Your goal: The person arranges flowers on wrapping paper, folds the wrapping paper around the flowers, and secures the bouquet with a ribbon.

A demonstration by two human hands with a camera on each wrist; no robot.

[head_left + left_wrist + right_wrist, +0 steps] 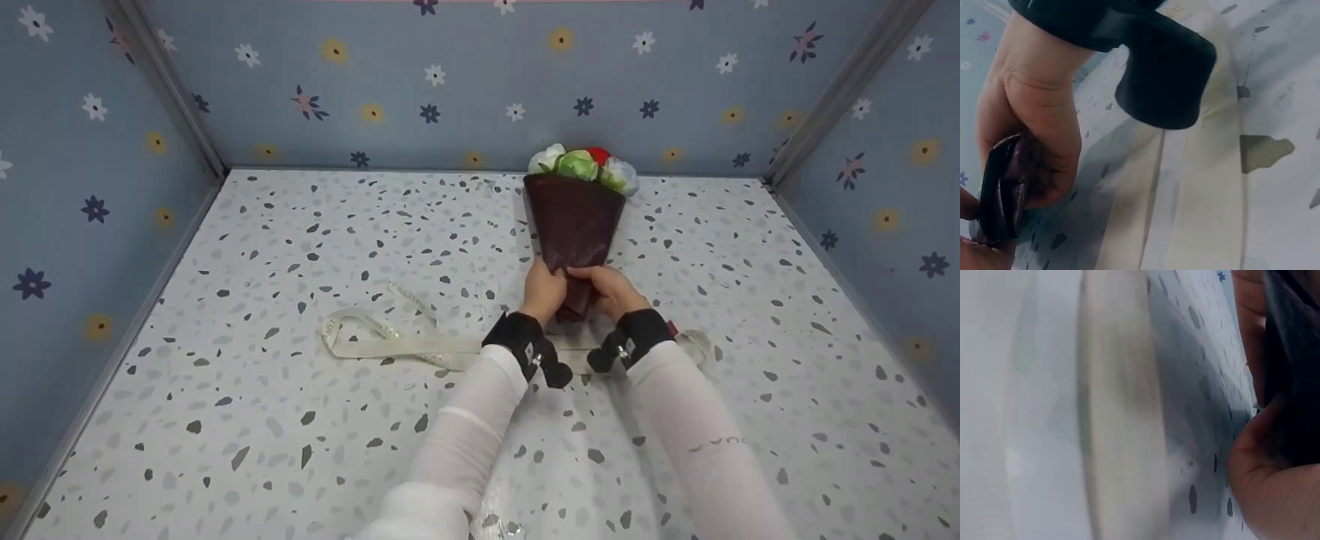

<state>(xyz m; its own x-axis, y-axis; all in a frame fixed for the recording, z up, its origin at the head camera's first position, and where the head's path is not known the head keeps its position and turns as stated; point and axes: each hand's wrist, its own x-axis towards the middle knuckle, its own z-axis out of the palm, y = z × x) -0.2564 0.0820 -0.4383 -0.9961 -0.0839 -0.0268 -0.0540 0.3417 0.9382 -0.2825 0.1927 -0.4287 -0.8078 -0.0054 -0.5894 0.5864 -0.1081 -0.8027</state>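
A bouquet in dark maroon wrapping (576, 217) lies on the table, its white, green and red flower heads (577, 165) toward the back wall. My left hand (544, 291) grips the narrow lower part of the wrapping from the left. From the other side, my right hand (615, 291) holds the same part, its thumb laid across the front. The gathered bottom end pokes out between both hands. Under the wrists runs a cream ribbon (412, 345) with printed lettering, looped at the left. Wide bands of ribbon (1207, 197) fill much of the left wrist view.
Blue flower-patterned panels (450, 90) enclose the speckled white table (300, 247) at the back and both sides. The ribbon's other end (696, 346) lies bunched beyond the right wrist. Some clear shiny plastic (495, 517) shows by the left sleeve at the front.
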